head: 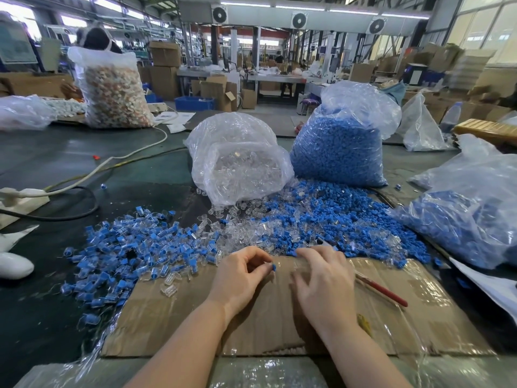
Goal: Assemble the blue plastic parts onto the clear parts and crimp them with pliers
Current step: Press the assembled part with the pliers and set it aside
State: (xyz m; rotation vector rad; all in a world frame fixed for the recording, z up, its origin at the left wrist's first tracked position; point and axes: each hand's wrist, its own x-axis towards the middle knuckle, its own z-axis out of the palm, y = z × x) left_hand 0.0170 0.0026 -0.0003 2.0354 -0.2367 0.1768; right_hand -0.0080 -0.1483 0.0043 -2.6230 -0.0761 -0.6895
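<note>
My left hand (242, 273) pinches a small blue plastic part (274, 266) between thumb and fingertips above the cardboard sheet (279, 326). My right hand (324, 278) lies just to its right, fingers curled over a clear part (298, 265) at the cardboard's far edge. Red-handled pliers (383, 292) rest on the cardboard right of that hand, their jaws hidden behind it. A loose heap of blue parts (335, 219) mixed with clear parts (246, 228) spreads beyond the hands. Joined blue-and-clear pieces (126, 247) lie piled to the left.
A bag of clear parts (237, 161) and a bag of blue parts (338, 144) stand behind the heap. Another bag of blue parts (470, 219) sits at the right. A power strip with cables (25, 197) lies at the left, and a white object (14, 264) at the left edge.
</note>
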